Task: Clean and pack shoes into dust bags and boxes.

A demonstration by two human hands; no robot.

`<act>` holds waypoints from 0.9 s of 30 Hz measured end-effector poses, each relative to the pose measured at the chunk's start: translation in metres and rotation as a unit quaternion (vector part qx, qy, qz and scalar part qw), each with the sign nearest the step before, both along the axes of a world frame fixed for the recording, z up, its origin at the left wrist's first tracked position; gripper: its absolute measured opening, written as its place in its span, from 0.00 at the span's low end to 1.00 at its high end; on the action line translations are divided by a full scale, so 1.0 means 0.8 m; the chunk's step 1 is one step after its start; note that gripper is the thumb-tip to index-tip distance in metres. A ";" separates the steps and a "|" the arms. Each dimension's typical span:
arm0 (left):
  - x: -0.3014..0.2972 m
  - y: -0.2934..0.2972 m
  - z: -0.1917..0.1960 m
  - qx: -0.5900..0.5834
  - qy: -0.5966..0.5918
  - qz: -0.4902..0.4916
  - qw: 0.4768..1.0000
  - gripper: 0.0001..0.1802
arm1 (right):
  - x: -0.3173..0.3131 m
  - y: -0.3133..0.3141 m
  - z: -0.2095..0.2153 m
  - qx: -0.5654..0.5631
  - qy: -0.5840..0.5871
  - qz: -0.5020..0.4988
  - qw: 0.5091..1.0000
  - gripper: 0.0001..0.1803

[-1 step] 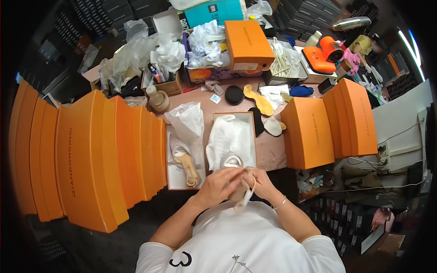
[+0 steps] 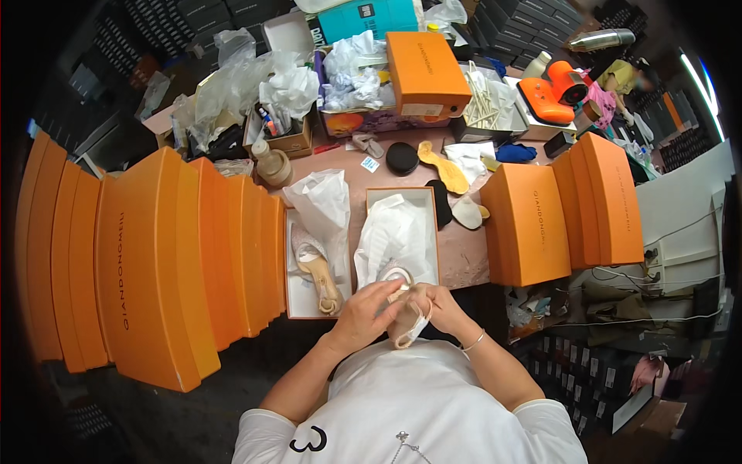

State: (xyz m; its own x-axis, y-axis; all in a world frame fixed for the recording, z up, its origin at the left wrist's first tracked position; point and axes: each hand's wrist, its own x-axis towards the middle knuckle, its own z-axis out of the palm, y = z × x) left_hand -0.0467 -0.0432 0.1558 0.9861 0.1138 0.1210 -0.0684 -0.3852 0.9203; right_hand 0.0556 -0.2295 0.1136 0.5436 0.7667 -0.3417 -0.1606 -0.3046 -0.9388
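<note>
In front of my chest I hold a light-coloured sandal (image 2: 407,319), its pale toe pointing away over the near end of an open box lined with white tissue. My right hand (image 2: 442,309) is closed on the sandal's side, by the loop of its thin strap. My left hand (image 2: 363,315) has its fingertips at the sandal's other side, thumb and fingers bent around it; their exact contact is partly hidden. A matching sandal (image 2: 321,277) lies sole up in the other open box (image 2: 300,309), to the left, beside white tissue paper (image 2: 318,197).
Orange shoe boxes stand in a row at left (image 2: 154,263) and at right (image 2: 529,224). Behind the open boxes lie a round black tin (image 2: 401,158), a yellow insole-shaped piece (image 2: 444,168) and a bottle (image 2: 272,164). Filled cartons and an orange device (image 2: 547,99) line the back.
My left fingers have spread a little and shifted along the sandal. The strap end by my chest has swung up and shows as a wider loop. The whole view has shifted slightly.
</note>
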 end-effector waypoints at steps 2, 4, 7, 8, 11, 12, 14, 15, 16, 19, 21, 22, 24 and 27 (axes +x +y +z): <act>-0.031 0.015 -0.014 0.012 0.013 0.110 0.994 0.18 | -0.013 0.005 0.019 -0.044 -0.079 0.135 0.987 0.22; -0.073 0.041 -0.035 -0.005 0.059 0.206 0.977 0.17 | -0.024 0.016 0.051 -0.033 -0.100 0.137 0.985 0.20; -0.115 0.074 -0.052 0.027 0.113 0.270 0.956 0.15 | -0.033 0.016 0.068 -0.039 -0.145 0.119 0.982 0.16; -0.127 0.078 -0.053 0.042 0.119 0.257 0.958 0.15 | -0.035 0.017 0.073 -0.033 -0.196 0.152 0.968 0.15; -0.139 0.072 -0.038 0.102 0.102 0.195 0.970 0.17 | -0.032 0.011 0.077 -0.032 -0.265 0.228 0.936 0.21; -0.132 0.064 -0.024 0.107 0.069 0.146 0.981 0.20 | -0.026 0.013 0.074 -0.033 -0.139 0.195 0.970 0.23; -0.110 0.037 -0.015 0.130 -0.004 0.069 0.989 0.26 | -0.007 0.016 0.067 -0.034 0.110 0.112 0.987 0.28; -0.094 0.020 -0.008 0.117 -0.024 0.059 0.991 0.28 | 0.005 0.016 0.057 -0.009 0.212 0.100 0.972 0.33; -0.073 0.003 -0.003 0.102 -0.045 0.043 0.993 0.31 | 0.010 0.018 0.046 0.017 0.238 0.038 0.970 0.34; -0.029 -0.029 -0.014 -0.021 0.053 0.062 0.996 0.27 | 0.019 0.024 0.015 -0.036 0.214 0.021 0.976 0.40; -0.026 -0.037 -0.038 -0.177 0.126 0.076 0.973 0.22 | 0.013 0.021 0.012 0.007 0.172 0.014 0.985 0.44; -0.024 -0.033 -0.038 -0.166 0.124 0.055 0.977 0.21 | 0.015 0.019 0.017 -0.006 0.139 0.013 0.990 0.46; -0.030 -0.024 -0.038 -0.150 0.125 0.016 0.981 0.20 | 0.017 0.008 0.032 -0.038 0.079 0.013 0.996 0.49; -0.031 -0.025 -0.047 -0.219 0.167 0.044 0.960 0.20 | 0.015 -0.004 0.031 -0.003 -0.067 0.050 0.997 0.51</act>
State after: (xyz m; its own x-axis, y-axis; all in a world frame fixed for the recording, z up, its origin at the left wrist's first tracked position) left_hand -0.0718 -0.0632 0.1179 0.9455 0.1670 -0.2797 0.2748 0.0522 0.9601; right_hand 0.0674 -0.2327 0.1381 0.5046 0.8178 -0.2768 -0.0031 -0.3189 -0.9478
